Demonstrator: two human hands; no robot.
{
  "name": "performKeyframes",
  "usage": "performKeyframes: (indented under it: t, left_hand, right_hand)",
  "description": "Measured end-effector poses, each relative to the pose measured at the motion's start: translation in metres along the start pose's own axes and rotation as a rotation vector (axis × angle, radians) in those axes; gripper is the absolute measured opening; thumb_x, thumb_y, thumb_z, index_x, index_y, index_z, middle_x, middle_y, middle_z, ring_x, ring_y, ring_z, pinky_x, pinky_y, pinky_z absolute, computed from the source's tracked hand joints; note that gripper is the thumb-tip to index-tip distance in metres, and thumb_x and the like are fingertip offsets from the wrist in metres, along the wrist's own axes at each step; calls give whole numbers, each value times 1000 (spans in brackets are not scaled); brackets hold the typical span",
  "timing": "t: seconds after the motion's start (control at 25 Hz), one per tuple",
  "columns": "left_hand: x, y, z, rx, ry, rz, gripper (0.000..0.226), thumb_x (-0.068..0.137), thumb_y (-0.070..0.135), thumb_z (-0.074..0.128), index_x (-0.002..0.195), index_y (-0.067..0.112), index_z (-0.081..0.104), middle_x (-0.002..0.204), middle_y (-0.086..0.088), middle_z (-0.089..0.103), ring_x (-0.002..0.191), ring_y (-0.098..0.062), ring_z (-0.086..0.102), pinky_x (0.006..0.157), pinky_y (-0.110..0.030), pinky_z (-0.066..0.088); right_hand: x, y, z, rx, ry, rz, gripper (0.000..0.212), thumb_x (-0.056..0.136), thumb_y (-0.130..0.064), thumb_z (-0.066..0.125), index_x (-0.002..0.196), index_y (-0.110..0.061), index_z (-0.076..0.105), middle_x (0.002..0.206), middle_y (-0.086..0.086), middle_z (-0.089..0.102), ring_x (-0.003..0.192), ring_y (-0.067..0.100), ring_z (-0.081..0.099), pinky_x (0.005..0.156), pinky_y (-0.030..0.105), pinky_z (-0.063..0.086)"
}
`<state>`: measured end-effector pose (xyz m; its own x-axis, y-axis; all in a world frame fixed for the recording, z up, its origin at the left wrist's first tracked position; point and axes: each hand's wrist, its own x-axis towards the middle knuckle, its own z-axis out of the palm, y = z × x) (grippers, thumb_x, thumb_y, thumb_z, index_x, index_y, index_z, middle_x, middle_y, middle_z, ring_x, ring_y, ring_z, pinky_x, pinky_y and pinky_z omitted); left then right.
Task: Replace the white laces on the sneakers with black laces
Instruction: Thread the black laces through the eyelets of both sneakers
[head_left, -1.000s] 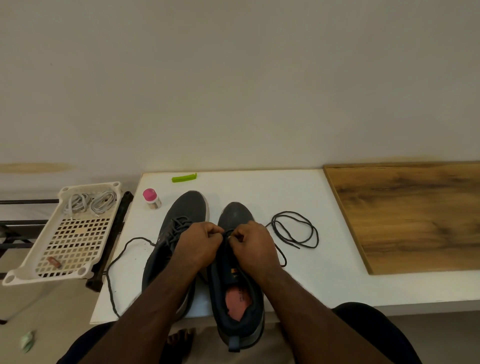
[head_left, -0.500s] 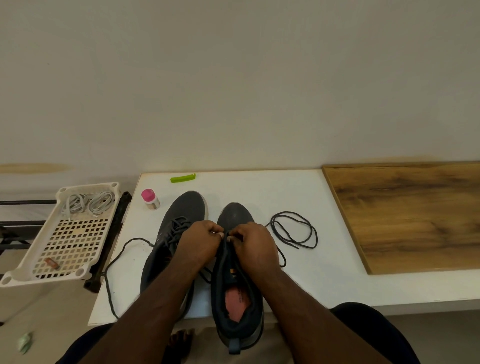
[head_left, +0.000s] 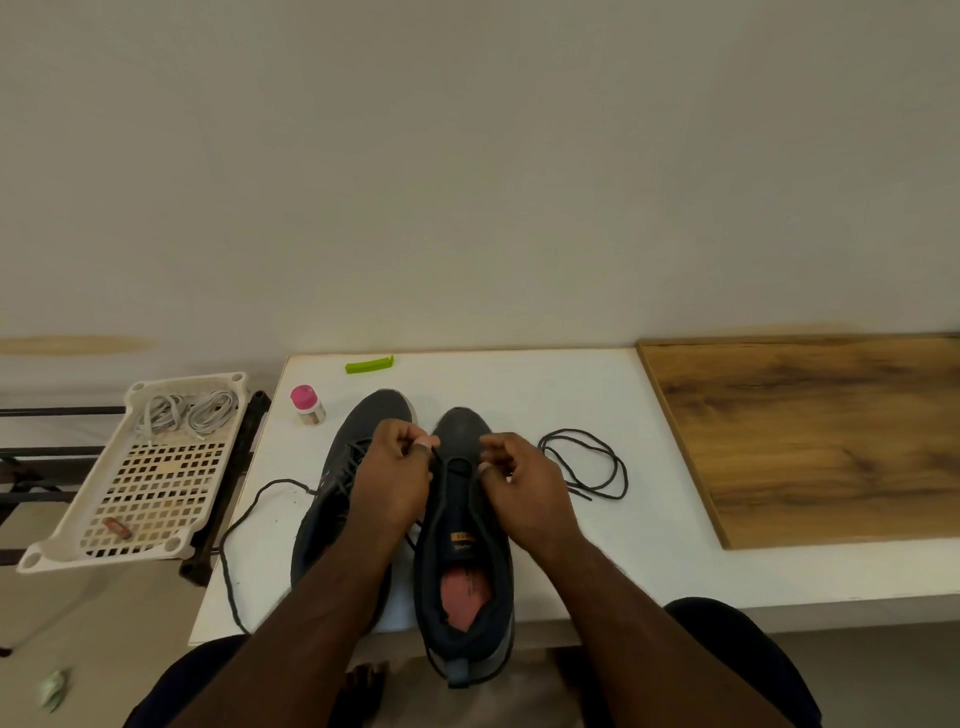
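Two dark grey sneakers stand side by side on the white table (head_left: 519, 384), toes pointing away from me. The left sneaker (head_left: 332, 514) carries a black lace whose loose end trails off to the left. The right sneaker (head_left: 465, 561) hangs partly over the front edge, its tongue bare. My left hand (head_left: 392, 483) and my right hand (head_left: 522, 488) sit over its toe end, each pinching one end of a black lace (head_left: 582, 467) that crosses the lowest eyelets. The rest of that lace lies coiled to the right. White laces (head_left: 187, 413) lie in a basket.
A cream perforated basket (head_left: 145, 499) rests on a dark rack left of the table. A pink-capped small bottle (head_left: 307, 406) and a green clip (head_left: 369, 364) lie at the table's back left. A wooden board (head_left: 810, 431) covers the table's right part.
My hands have moved apart, from touching over the right sneaker's toe end to each side of it, drawing the black lace out between them.
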<state>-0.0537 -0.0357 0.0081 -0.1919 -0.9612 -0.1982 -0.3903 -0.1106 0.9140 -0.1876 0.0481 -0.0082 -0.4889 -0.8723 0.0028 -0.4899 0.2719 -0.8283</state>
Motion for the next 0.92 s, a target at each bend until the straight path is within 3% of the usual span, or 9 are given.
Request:
performKeyframes:
  t: [0.08,0.16,0.36,0.48,0.68,0.76,0.84,0.92]
  left_hand:
    - [-9,1,-6,-39,-5,-41,6,99,19,51,97,16,56,95,0,71,93,-23,68,88,-48,57]
    - [-15,-2,-12,-63,-7,-58,7,100,16,52,105,15,56,99,-2,69,94,-22,67,88,-44,57]
    - [-11,-9,-14,159,-100,27,34,95,5,56,127,15,60,108,0,68,102,-19,65,96,-36,50]
    - [-10,-8,-7,284,-77,90,30,95,5,57,123,14,65,113,1,69,102,-11,60,90,-20,39]
    - [-4,-7,-2,365,-33,161,16,97,13,56,98,22,69,94,14,66,89,-8,60,79,-20,40]
    - [-5,-3,1,218,32,182,14,101,17,51,96,23,63,90,16,66,86,-6,63,75,-23,47]
    - [-6,6,-1,-111,124,193,14,105,19,44,100,18,57,92,7,70,89,-5,66,80,-22,52]
    - [-2,11,-5,-210,151,207,12,106,19,42,103,17,54,92,-3,69,87,-11,66,80,-22,52]
  right_hand:
    - [-6,-8,-15,35,101,36,30,93,-16,62,123,-21,65,100,-11,68,87,-2,61,74,5,43]
    - [-17,-23,-28,-4,60,47,31,93,-21,63,124,-23,63,102,-10,67,87,0,60,73,6,41]
    - [-60,-45,-7,-331,-254,-111,53,88,-49,60,137,-34,49,133,-4,53,123,17,45,100,35,44]
    - [-61,-43,19,-475,-247,-115,60,86,-54,49,141,-33,39,140,-1,48,129,25,41,99,44,46]
    - [-48,-31,35,-532,-260,-85,59,88,-55,41,141,-30,40,149,-1,41,138,29,30,99,47,47]
    - [-43,-27,33,-550,-242,-77,55,89,-54,40,137,-28,44,149,-1,42,137,29,32,98,48,47]
    - [-38,-25,29,-560,-247,-65,52,89,-51,43,135,-27,47,148,-1,43,136,28,33,98,47,47]
    - [-35,-23,27,-568,-273,-66,52,89,-48,45,135,-25,49,148,-1,44,136,28,32,99,46,47]
